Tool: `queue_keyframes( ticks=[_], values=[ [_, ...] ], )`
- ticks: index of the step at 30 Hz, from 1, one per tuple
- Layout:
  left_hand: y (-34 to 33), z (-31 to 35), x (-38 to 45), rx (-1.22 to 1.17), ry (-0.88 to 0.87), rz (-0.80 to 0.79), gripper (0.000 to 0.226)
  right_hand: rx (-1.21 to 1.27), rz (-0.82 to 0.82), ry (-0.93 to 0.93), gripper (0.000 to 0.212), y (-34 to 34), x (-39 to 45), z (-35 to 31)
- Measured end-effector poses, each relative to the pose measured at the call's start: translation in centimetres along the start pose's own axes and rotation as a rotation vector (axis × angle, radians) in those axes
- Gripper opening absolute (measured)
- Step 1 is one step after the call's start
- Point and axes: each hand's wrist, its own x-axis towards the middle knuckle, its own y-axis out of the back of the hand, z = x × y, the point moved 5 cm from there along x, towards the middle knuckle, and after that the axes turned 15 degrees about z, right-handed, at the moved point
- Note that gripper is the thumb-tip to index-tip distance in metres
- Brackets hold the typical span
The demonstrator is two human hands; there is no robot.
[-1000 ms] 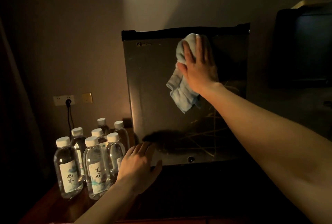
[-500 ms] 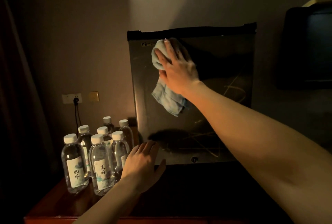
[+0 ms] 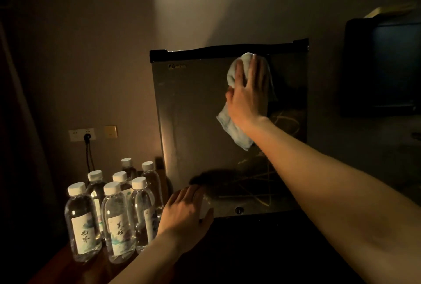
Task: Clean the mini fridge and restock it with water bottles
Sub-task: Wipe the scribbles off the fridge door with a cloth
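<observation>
A person's right hand [image 3: 248, 92] presses a pale cloth [image 3: 232, 124] flat against the closed fridge [image 3: 193, 124] door near its top edge, fingers spread and nearly straight, the cloth's loose end hanging below the wrist; the left hand [image 3: 186, 213], fingers extended and holding nothing, rests against the door's lower left corner; the fridge stands on a dark wooden table [image 3: 75, 270]; seven capped bottles [image 3: 116, 217] stand clustered near the table's left edge, just beside the fridge; a plug sits in a wall socket [image 3: 82, 134] behind them.
</observation>
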Motion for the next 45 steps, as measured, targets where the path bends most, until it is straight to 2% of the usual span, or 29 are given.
queue_keyframes(
  ticks=[2, 5, 8, 12, 20, 25, 34, 37, 39, 42, 45],
  values=[
    [0.1, 0.3, -0.2, 0.007, -0.027, 0.015, 0.055, 0.047, -0.019, 0.099, 0.075, -0.4, 0.1, -3.4],
    [0.1, -0.2, -0.2, 0.032, -0.043, 0.004, 0.057, 0.078, -0.131, 0.399, 0.072, -1.3, -0.3, -9.9],
    [0.4, -0.8, 0.5, 0.042, -0.027, 0.006, 0.057, 0.073, -0.161, 0.408, 0.07, -2.2, -0.1, -12.0],
    [0.4, -1.0, 0.6, 0.041, -0.025, 0.007, 0.055, 0.087, -0.174, 0.438, 0.07, -2.0, 0.5, -9.1],
    [-1.0, 1.2, 0.2, 0.002, -0.043, -0.037, 0.055, -0.06, -0.079, 0.267, 0.068, 0.5, -0.5, 3.6],
    [-0.4, 4.1, 2.4, -0.024, -0.074, 0.009, 0.055, -0.044, 0.104, 0.191, 0.061, -0.1, -5.0, 10.1],
    [-1.9, 5.7, 1.0, -0.081, -0.06, -0.112, 0.065, -0.037, 0.085, 0.206, 0.061, -0.5, -13.8, 11.1],
    [-2.2, 6.1, 1.4, -0.104, -0.062, -0.127, 0.069, -0.06, 0.065, 0.34, 0.063, -0.5, -12.5, 11.9],
    [-2.3, 6.4, 1.7, -0.104, -0.06, -0.104, 0.062, -0.063, 0.086, 0.375, 0.063, -0.4, -10.4, 12.5],
    [-2.7, 6.6, 1.9, -0.103, -0.057, -0.053, 0.052, -0.033, 0.156, 0.297, 0.062, -0.5, -5.7, 13.0],
    [-2.9, 6.6, 1.9, -0.081, -0.071, -0.051, 0.051, -0.02, 0.124, 0.198, 0.064, -0.5, -2.3, 13.3]
  ],
)
